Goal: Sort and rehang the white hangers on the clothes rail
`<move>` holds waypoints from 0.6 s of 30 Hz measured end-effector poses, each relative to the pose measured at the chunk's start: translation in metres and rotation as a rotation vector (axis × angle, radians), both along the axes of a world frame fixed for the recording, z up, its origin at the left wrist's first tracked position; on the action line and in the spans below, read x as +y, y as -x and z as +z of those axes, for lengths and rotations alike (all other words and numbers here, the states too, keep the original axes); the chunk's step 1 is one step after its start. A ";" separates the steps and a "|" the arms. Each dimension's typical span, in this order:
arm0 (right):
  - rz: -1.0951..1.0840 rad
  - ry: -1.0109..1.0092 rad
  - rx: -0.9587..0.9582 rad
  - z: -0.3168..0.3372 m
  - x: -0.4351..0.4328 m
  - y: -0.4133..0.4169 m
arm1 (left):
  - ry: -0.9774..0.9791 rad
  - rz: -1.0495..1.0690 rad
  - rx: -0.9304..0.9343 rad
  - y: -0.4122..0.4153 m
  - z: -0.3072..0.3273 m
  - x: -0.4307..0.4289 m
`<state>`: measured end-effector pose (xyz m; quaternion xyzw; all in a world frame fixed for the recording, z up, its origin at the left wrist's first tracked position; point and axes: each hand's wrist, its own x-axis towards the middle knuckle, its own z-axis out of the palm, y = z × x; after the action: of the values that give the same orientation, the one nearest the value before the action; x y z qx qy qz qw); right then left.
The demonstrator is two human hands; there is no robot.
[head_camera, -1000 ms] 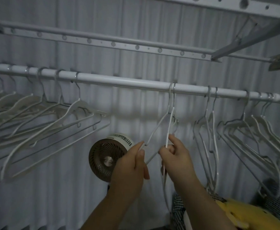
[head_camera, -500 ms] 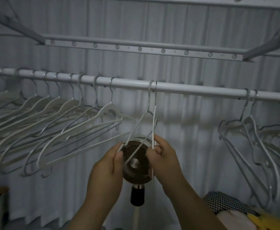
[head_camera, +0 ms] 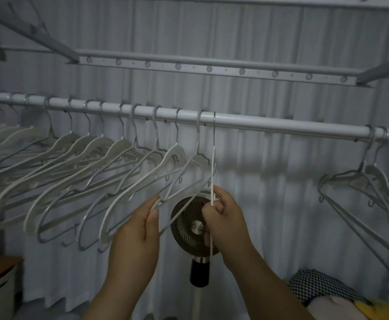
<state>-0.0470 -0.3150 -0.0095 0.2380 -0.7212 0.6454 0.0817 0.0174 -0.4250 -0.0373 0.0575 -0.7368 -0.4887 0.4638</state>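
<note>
White hangers point(head_camera: 110, 172) crowd leftward, overlapping, leftmost cut off by frame.

Both hands raised, left hand point(head_camera: 140, 229) pinching, right hand point(head_camera: 225, 225) gripping

White hangers point(head_camera: 110, 181) hang crowded, tilted, on the white rail point(head_camera: 269, 124).

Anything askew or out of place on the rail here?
One hanger, pinched by the right hand, hangs edge-on while the left group fans out slanted. On the rail, a wide bare gap separates them from the right cluster.
</note>
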 end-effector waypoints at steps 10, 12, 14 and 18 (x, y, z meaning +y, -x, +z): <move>-0.094 0.062 -0.015 -0.004 -0.004 0.002 | 0.009 -0.011 -0.019 0.001 -0.003 -0.016; -0.081 0.065 -0.012 -0.005 -0.006 0.002 | 0.013 -0.013 -0.024 0.003 -0.004 -0.018; -0.065 0.068 -0.004 -0.005 -0.008 0.001 | 0.017 -0.006 -0.032 0.004 -0.004 -0.019; -0.042 0.071 -0.003 -0.004 -0.014 0.000 | 0.033 -0.014 -0.044 0.003 -0.006 -0.023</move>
<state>-0.0467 -0.3289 -0.0136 0.2186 -0.7028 0.6691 0.1026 0.0145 -0.4477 -0.0436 0.0555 -0.7549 -0.4783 0.4452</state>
